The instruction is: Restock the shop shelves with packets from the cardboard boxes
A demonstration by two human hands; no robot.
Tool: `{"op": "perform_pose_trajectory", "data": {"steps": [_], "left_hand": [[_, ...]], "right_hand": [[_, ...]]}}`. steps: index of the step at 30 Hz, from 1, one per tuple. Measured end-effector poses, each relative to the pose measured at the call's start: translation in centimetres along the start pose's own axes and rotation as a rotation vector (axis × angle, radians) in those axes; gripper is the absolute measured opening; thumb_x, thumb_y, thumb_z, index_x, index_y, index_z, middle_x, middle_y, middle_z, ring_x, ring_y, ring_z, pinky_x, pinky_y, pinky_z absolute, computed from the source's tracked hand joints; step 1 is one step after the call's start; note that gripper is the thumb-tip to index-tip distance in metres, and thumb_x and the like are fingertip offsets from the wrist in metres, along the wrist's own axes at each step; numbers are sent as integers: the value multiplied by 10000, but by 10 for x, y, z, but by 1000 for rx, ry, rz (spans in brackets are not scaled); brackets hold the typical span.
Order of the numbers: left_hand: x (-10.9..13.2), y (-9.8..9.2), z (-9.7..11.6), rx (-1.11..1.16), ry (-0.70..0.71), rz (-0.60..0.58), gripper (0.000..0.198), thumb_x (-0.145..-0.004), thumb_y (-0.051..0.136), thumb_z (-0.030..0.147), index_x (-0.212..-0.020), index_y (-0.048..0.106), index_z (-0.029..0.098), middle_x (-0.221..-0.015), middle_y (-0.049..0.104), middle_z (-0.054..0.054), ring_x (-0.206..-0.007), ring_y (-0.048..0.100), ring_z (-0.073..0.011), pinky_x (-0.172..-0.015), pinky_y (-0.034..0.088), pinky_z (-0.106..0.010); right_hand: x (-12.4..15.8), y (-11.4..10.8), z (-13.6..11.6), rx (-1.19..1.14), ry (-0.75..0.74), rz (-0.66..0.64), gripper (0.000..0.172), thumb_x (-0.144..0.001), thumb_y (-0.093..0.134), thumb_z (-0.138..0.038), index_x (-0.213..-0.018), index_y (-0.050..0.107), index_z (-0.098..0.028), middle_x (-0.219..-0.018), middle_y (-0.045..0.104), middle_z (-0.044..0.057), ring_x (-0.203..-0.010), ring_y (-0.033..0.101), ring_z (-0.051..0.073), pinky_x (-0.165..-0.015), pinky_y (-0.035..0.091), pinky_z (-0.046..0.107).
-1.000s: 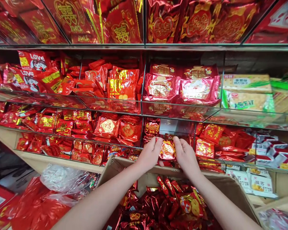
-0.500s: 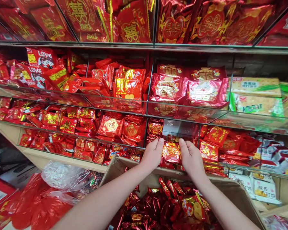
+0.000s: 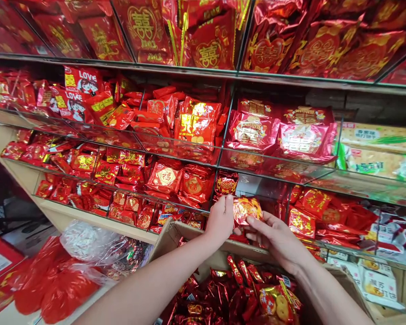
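A small red and gold foil snack packet (image 3: 246,209) is held in front of a compartment of the lower shelf. My left hand (image 3: 220,221) pinches its left edge, thumb up, with the fingers hidden behind. On its lower right corner rests the thumb of my right hand (image 3: 279,237), whose loosely curled fingers reach below and behind the packet. Beneath my forearms an open cardboard box (image 3: 186,232) contains many dark red wrapped snacks (image 3: 230,291). Another red packet (image 3: 226,183) stands in the shelf just behind my left hand.
Clear shelf fronts (image 3: 274,164) run across above my hands. Pink-red packets (image 3: 299,137) fill the shelf over them, with green and white biscuit packs (image 3: 375,153) to the right. Red plastic bags (image 3: 54,280) and a clear bag (image 3: 86,241) lie at the lower left.
The packet has tilted, its face turning upward. My right hand has shifted from its upper right edge to its lower right corner, fingers more spread. The view has moved slightly left.
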State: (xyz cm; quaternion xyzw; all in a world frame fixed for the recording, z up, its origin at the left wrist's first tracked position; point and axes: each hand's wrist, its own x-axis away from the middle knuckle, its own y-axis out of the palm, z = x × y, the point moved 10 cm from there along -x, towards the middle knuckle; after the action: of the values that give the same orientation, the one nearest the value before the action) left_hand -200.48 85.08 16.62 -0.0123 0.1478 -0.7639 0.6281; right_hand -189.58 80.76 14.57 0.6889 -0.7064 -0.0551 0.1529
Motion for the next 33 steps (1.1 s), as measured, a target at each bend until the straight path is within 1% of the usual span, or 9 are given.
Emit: {"op": "perform_pose_trajectory", "data": {"steps": [2, 4, 8, 14, 21, 24, 27, 29, 33], "left_hand": [[5, 3, 9, -73, 64, -32, 445, -864, 163, 488, -1083, 400, 181, -736, 568, -7, -395, 540, -92, -430, 420, -225], [13, 6, 21, -246, 185, -32, 410, -867, 207, 459, -1100, 404, 186, -823, 603, -38, -559, 603, -135, -561, 463, -265], [30, 33, 32, -703, 396, -212, 386, -856, 250, 433, -805, 542, 186, -767, 633, -53, -740, 610, -227, -636, 463, -338], [35, 41, 32, -864, 472, -263, 359, -858, 259, 384, -790, 556, 193, -773, 641, -31, -703, 611, -208, -626, 476, -335], [38, 42, 35, -914, 547, -236, 292, -843, 310, 347, -787, 547, 188, -784, 636, -19, -699, 604, -194, -628, 486, -329], [38, 42, 35, -918, 552, -238, 288, -840, 317, 341, -777, 548, 181, -768, 632, -30, -693, 604, -194, -632, 488, -331], [38, 44, 35, -920, 562, -246, 307, -844, 305, 341, -778, 554, 173, -745, 630, -52, -683, 604, -205, -624, 487, -344], [38, 45, 35, -921, 562, -252, 321, -846, 295, 341, -788, 559, 168, -735, 629, -67, -676, 604, -213, -619, 485, -353], [38, 46, 33, -906, 549, -258, 306, -838, 312, 337, -807, 565, 168, -746, 630, -78, -685, 602, -215, -632, 482, -357]], "right_hand": [[-1, -12, -3, -90, 20, 23, 301, -576, 714, -249, -817, 546, -184, -781, 614, -5, -684, 583, 114, -687, 492, 286], [-7, -39, -12, -156, -20, 172, 296, -532, 721, -229, -752, 527, -187, -739, 613, -13, -639, 584, 124, -673, 507, 330], [-29, -67, -40, 109, -155, 324, 343, -511, 732, -265, -687, 445, -200, -628, 544, -54, -559, 539, 103, -579, 506, 297], [-73, -14, -82, 909, -497, 173, 298, -666, 605, -278, -929, 517, -170, -861, 611, 62, -807, 580, 179, -742, 465, 324], [-97, 48, -80, 1530, -613, 22, 308, -768, 490, -195, -1069, 550, -175, -1083, 591, 91, -1016, 534, 216, -877, 393, 327], [-92, 42, -80, 1522, -643, 195, 352, -718, 547, -196, -1064, 537, -130, -1047, 588, 141, -987, 538, 252, -847, 398, 345], [-92, 12, -69, 1284, -512, 393, 512, -574, 662, -186, -1054, 504, -105, -972, 587, 168, -931, 543, 289, -782, 414, 373], [-99, -1, -51, 1051, -384, 384, 519, -533, 672, -178, -1021, 500, -137, -884, 608, 120, -846, 566, 263, -730, 427, 358], [-113, 6, -31, 855, -313, 284, 350, -620, 561, -172, -963, 493, -164, -873, 614, 80, -803, 572, 213, -726, 425, 328]]}}
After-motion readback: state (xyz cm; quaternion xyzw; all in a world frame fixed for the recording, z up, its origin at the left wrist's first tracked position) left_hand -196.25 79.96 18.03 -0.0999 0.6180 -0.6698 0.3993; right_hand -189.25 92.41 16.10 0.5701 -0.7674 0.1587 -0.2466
